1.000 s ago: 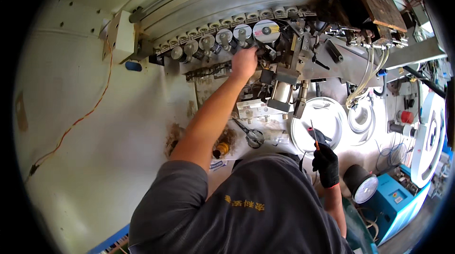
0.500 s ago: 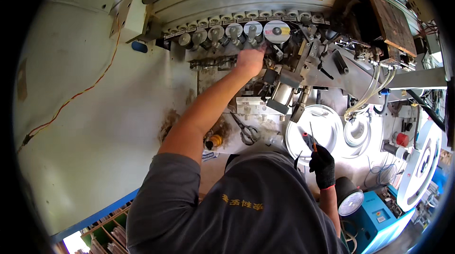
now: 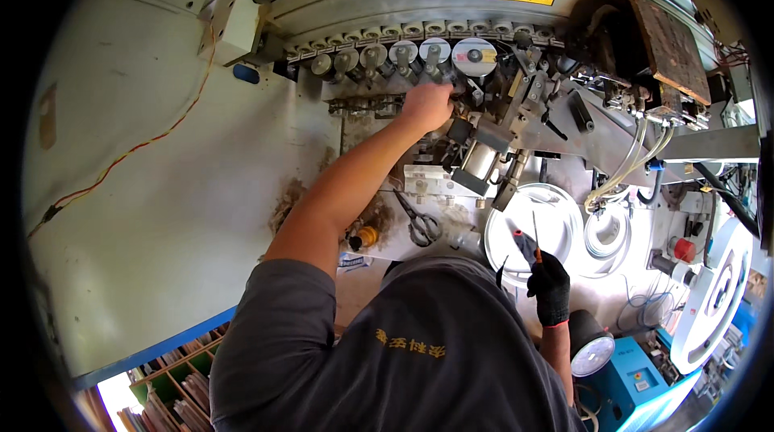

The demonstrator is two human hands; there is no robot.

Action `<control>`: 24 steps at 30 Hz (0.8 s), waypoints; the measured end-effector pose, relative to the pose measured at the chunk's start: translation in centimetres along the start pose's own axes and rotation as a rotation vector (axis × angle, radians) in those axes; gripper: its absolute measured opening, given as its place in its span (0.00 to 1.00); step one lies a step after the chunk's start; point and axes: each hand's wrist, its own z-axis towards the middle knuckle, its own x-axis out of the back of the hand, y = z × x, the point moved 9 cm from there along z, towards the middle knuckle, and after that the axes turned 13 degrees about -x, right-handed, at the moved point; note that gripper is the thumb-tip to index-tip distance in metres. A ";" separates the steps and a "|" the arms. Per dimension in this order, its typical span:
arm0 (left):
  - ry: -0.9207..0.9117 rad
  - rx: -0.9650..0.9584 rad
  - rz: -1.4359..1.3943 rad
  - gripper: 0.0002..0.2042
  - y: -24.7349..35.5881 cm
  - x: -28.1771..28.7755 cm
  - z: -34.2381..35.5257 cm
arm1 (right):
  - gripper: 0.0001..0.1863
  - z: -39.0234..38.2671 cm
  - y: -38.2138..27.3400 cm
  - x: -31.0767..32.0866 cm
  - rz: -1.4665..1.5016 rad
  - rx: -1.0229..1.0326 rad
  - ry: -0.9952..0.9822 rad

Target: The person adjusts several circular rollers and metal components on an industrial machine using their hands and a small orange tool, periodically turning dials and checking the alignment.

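Observation:
My bare left hand (image 3: 427,107) reaches into the machine, just below a row of round metal rollers (image 3: 434,51) and left of a slanted metal cylinder (image 3: 481,159). Its fingers are curled in, and whatever lies at their tips is hidden. On my right hand (image 3: 550,280) is a black glove with a red cuff. That hand is closed around a thin screwdriver (image 3: 538,251) with an orange handle, its shaft pointing up. Beside the screwdriver, a dark, cloth-like piece with a red edge (image 3: 524,245) also sticks out of the grip.
Scissors (image 3: 422,227) and an orange-and-black roll (image 3: 364,238) lie on the bench near my body. White coils (image 3: 532,222) rest beyond my right hand. A wooden block (image 3: 667,49) and hoses (image 3: 637,166) hang at the right. A blue machine (image 3: 637,380) stands at the lower right.
The whole view has shifted slightly. My left hand stays below the rollers, with its fingers a little lower against the machine. My right hand still holds the screwdriver.

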 end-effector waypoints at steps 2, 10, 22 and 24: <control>-0.124 0.143 0.112 0.27 -0.8 -0.6 -0.1 | 0.15 0.1 0.2 0.4 0.025 0.006 0.010; -0.146 0.234 0.014 0.20 -0.1 0.0 0.3 | 0.15 -1.6 -1.4 -0.5 0.005 0.041 -0.058; -0.164 -0.380 -0.773 0.12 20.2 9.9 -10.3 | 0.19 -5.0 -8.6 -6.3 0.006 0.162 -0.456; -0.301 -0.418 -0.608 0.10 21.1 10.1 -11.6 | 0.18 -4.6 -8.9 -7.7 -0.168 0.112 -0.404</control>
